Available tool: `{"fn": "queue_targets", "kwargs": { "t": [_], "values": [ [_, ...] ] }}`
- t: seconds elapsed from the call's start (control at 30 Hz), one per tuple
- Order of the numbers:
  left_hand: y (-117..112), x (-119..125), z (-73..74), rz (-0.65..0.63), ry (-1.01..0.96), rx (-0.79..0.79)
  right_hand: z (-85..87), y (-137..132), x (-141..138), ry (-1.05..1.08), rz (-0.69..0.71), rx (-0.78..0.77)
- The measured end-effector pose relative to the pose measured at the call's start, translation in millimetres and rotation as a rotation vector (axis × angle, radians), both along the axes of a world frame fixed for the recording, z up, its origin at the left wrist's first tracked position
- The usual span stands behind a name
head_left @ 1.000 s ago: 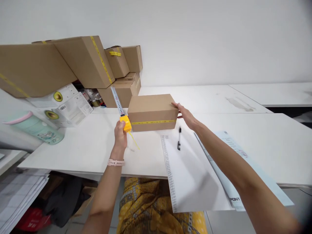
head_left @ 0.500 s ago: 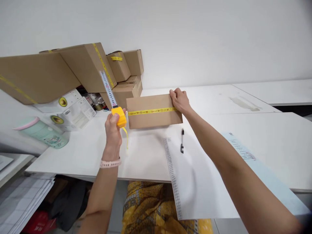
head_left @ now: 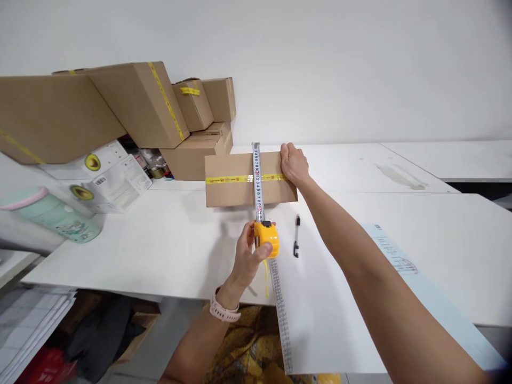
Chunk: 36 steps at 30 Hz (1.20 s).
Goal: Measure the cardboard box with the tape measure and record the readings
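A small cardboard box [head_left: 232,192] with a yellow tape strip stands on the white table [head_left: 160,240], tipped so its taped face looks at me. My right hand [head_left: 294,162] grips its upper right corner. My left hand [head_left: 250,256] is closed round a yellow tape measure [head_left: 266,238] in front of the box. Its white blade [head_left: 257,178] runs up across the box face to the top edge.
A black pen [head_left: 296,234] lies on a large white sheet [head_left: 320,298] right of the tape measure, with a pale blue form [head_left: 404,272] beyond. Stacked cardboard boxes [head_left: 132,101], white cartons [head_left: 108,176] and a mint bottle [head_left: 52,216] crowd the back left.
My left hand has carried the tape measure from the box's left side to its front, and the blade now lies across the box face. My right hand still holds the tipped box.
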State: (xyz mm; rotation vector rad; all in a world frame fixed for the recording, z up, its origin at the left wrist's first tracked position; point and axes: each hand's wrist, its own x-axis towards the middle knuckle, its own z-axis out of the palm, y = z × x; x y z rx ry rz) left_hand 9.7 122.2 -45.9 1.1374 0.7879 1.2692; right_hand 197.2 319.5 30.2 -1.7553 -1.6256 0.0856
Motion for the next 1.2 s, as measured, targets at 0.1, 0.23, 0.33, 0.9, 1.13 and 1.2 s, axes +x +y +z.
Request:
{"fn": "queue_targets", "kwargs": {
  "t": [0.1,0.23,0.33,0.9,1.13,1.2],
  "values": [
    [-6.4,1.1,-6.2,-0.022,0.006,0.007,2.0,4.1,-2.5,-0.058,-0.016,0.014],
    [-13.5,2.9,-10.3,-0.030,-0.021,0.009,4.2,8.3,-5.5,-0.209,0.019,0.106],
    [-16.0,5.3,-9.0,-0.019,-0.040,-0.003,5.1,5.1,-6.7,-0.292,0.111,0.178],
    [-14.3,-3.2,-30.7,-0.042,0.010,-0.025,10.4,-1.8,-7.3,-0.592,0.289,0.229],
    [-9.5,-9.1,-41.8,-0.044,0.028,-0.062,1.5,6.4,-5.4,-0.603,0.277,0.321],
    [-7.1,-8.8,-47.0,-0.045,0.021,-0.098,-1.3,8.8,-4.2,-0.613,0.276,0.353]
  ]
}}
